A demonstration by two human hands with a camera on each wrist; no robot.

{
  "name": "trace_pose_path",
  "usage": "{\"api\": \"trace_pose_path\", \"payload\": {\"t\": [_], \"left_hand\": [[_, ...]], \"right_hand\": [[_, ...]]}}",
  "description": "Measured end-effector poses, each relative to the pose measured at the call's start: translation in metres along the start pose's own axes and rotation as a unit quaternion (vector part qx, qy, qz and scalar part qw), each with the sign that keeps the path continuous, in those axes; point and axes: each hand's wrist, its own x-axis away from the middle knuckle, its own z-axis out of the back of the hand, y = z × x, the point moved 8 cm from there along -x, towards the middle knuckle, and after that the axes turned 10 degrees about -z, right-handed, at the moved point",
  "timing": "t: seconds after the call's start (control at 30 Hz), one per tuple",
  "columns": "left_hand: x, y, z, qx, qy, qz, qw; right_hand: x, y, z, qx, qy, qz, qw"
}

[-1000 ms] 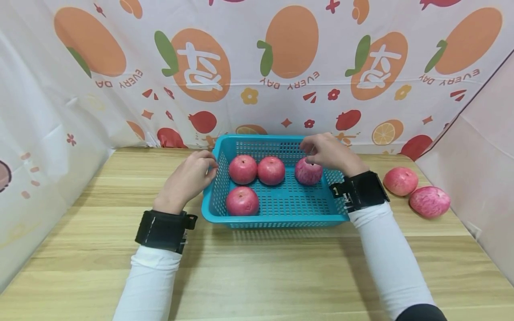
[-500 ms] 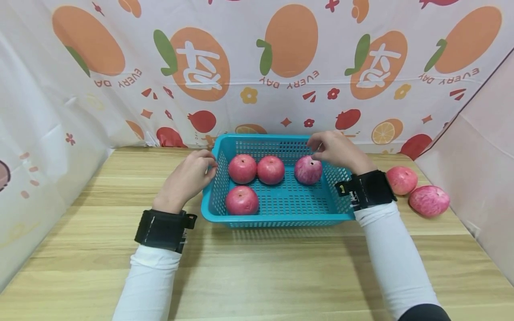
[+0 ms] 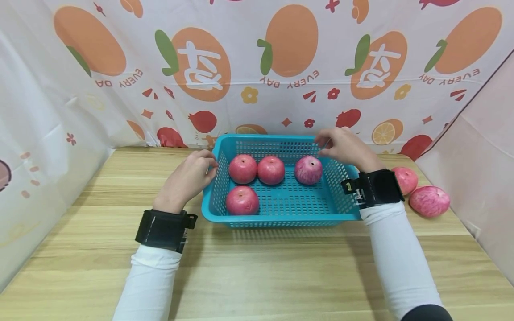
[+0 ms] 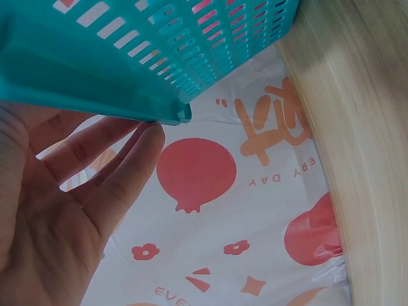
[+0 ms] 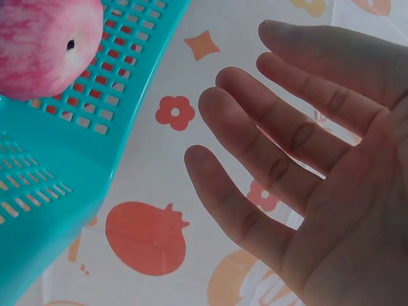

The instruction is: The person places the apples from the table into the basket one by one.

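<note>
A blue plastic basket (image 3: 281, 218) holds several apples. Two pink-red apples (image 3: 242, 169) sit side by side at its back left, with another red apple (image 3: 242, 200) in front of them. Farther right in it lies a streaked purplish-pink apple (image 3: 308, 170). My left hand (image 3: 186, 180) is at the basket's left rim, and in the left wrist view its relaxed fingertips meet the rim's edge. Over the right back part of the basket hovers my right hand (image 3: 341, 145), holding nothing. Its fingers (image 5: 255, 140) are spread and lightly bent in the right wrist view, apart from the streaked apple.
On the wooden table (image 3: 257, 272), right of the basket, lie a pink apple (image 3: 405, 179), partly behind the right wristband, and a streaked apple (image 3: 429, 201). A fruit-printed white cloth (image 3: 249, 53) rises close behind the basket. White walls flank both sides.
My right hand has drawn away from the streaked apple, moving right and slightly back, and that apple now shows in full. The left hand and the basket have stayed put.
</note>
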Motion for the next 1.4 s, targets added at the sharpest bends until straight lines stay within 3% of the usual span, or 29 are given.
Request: {"api": "trace_pose_path", "payload": {"t": [0.47, 0.83, 1.4], "left_hand": [[0.001, 0.0, 0.001, 0.005, -0.002, 0.006, 1.0], [0.001, 0.0, 0.0, 0.003, -0.002, 0.006, 1.0], [0.0, 0.001, 0.0, 0.003, 0.0, 0.0, 1.0]], "right_hand": [[0.007, 0.022, 0.012, -0.015, 0.009, -0.03, 0.999], [0.012, 0.031, 0.018, -0.023, 0.022, -0.028, 0.999], [0.022, 0.051, 0.028, -0.007, 0.049, -0.05, 0.997]]}}
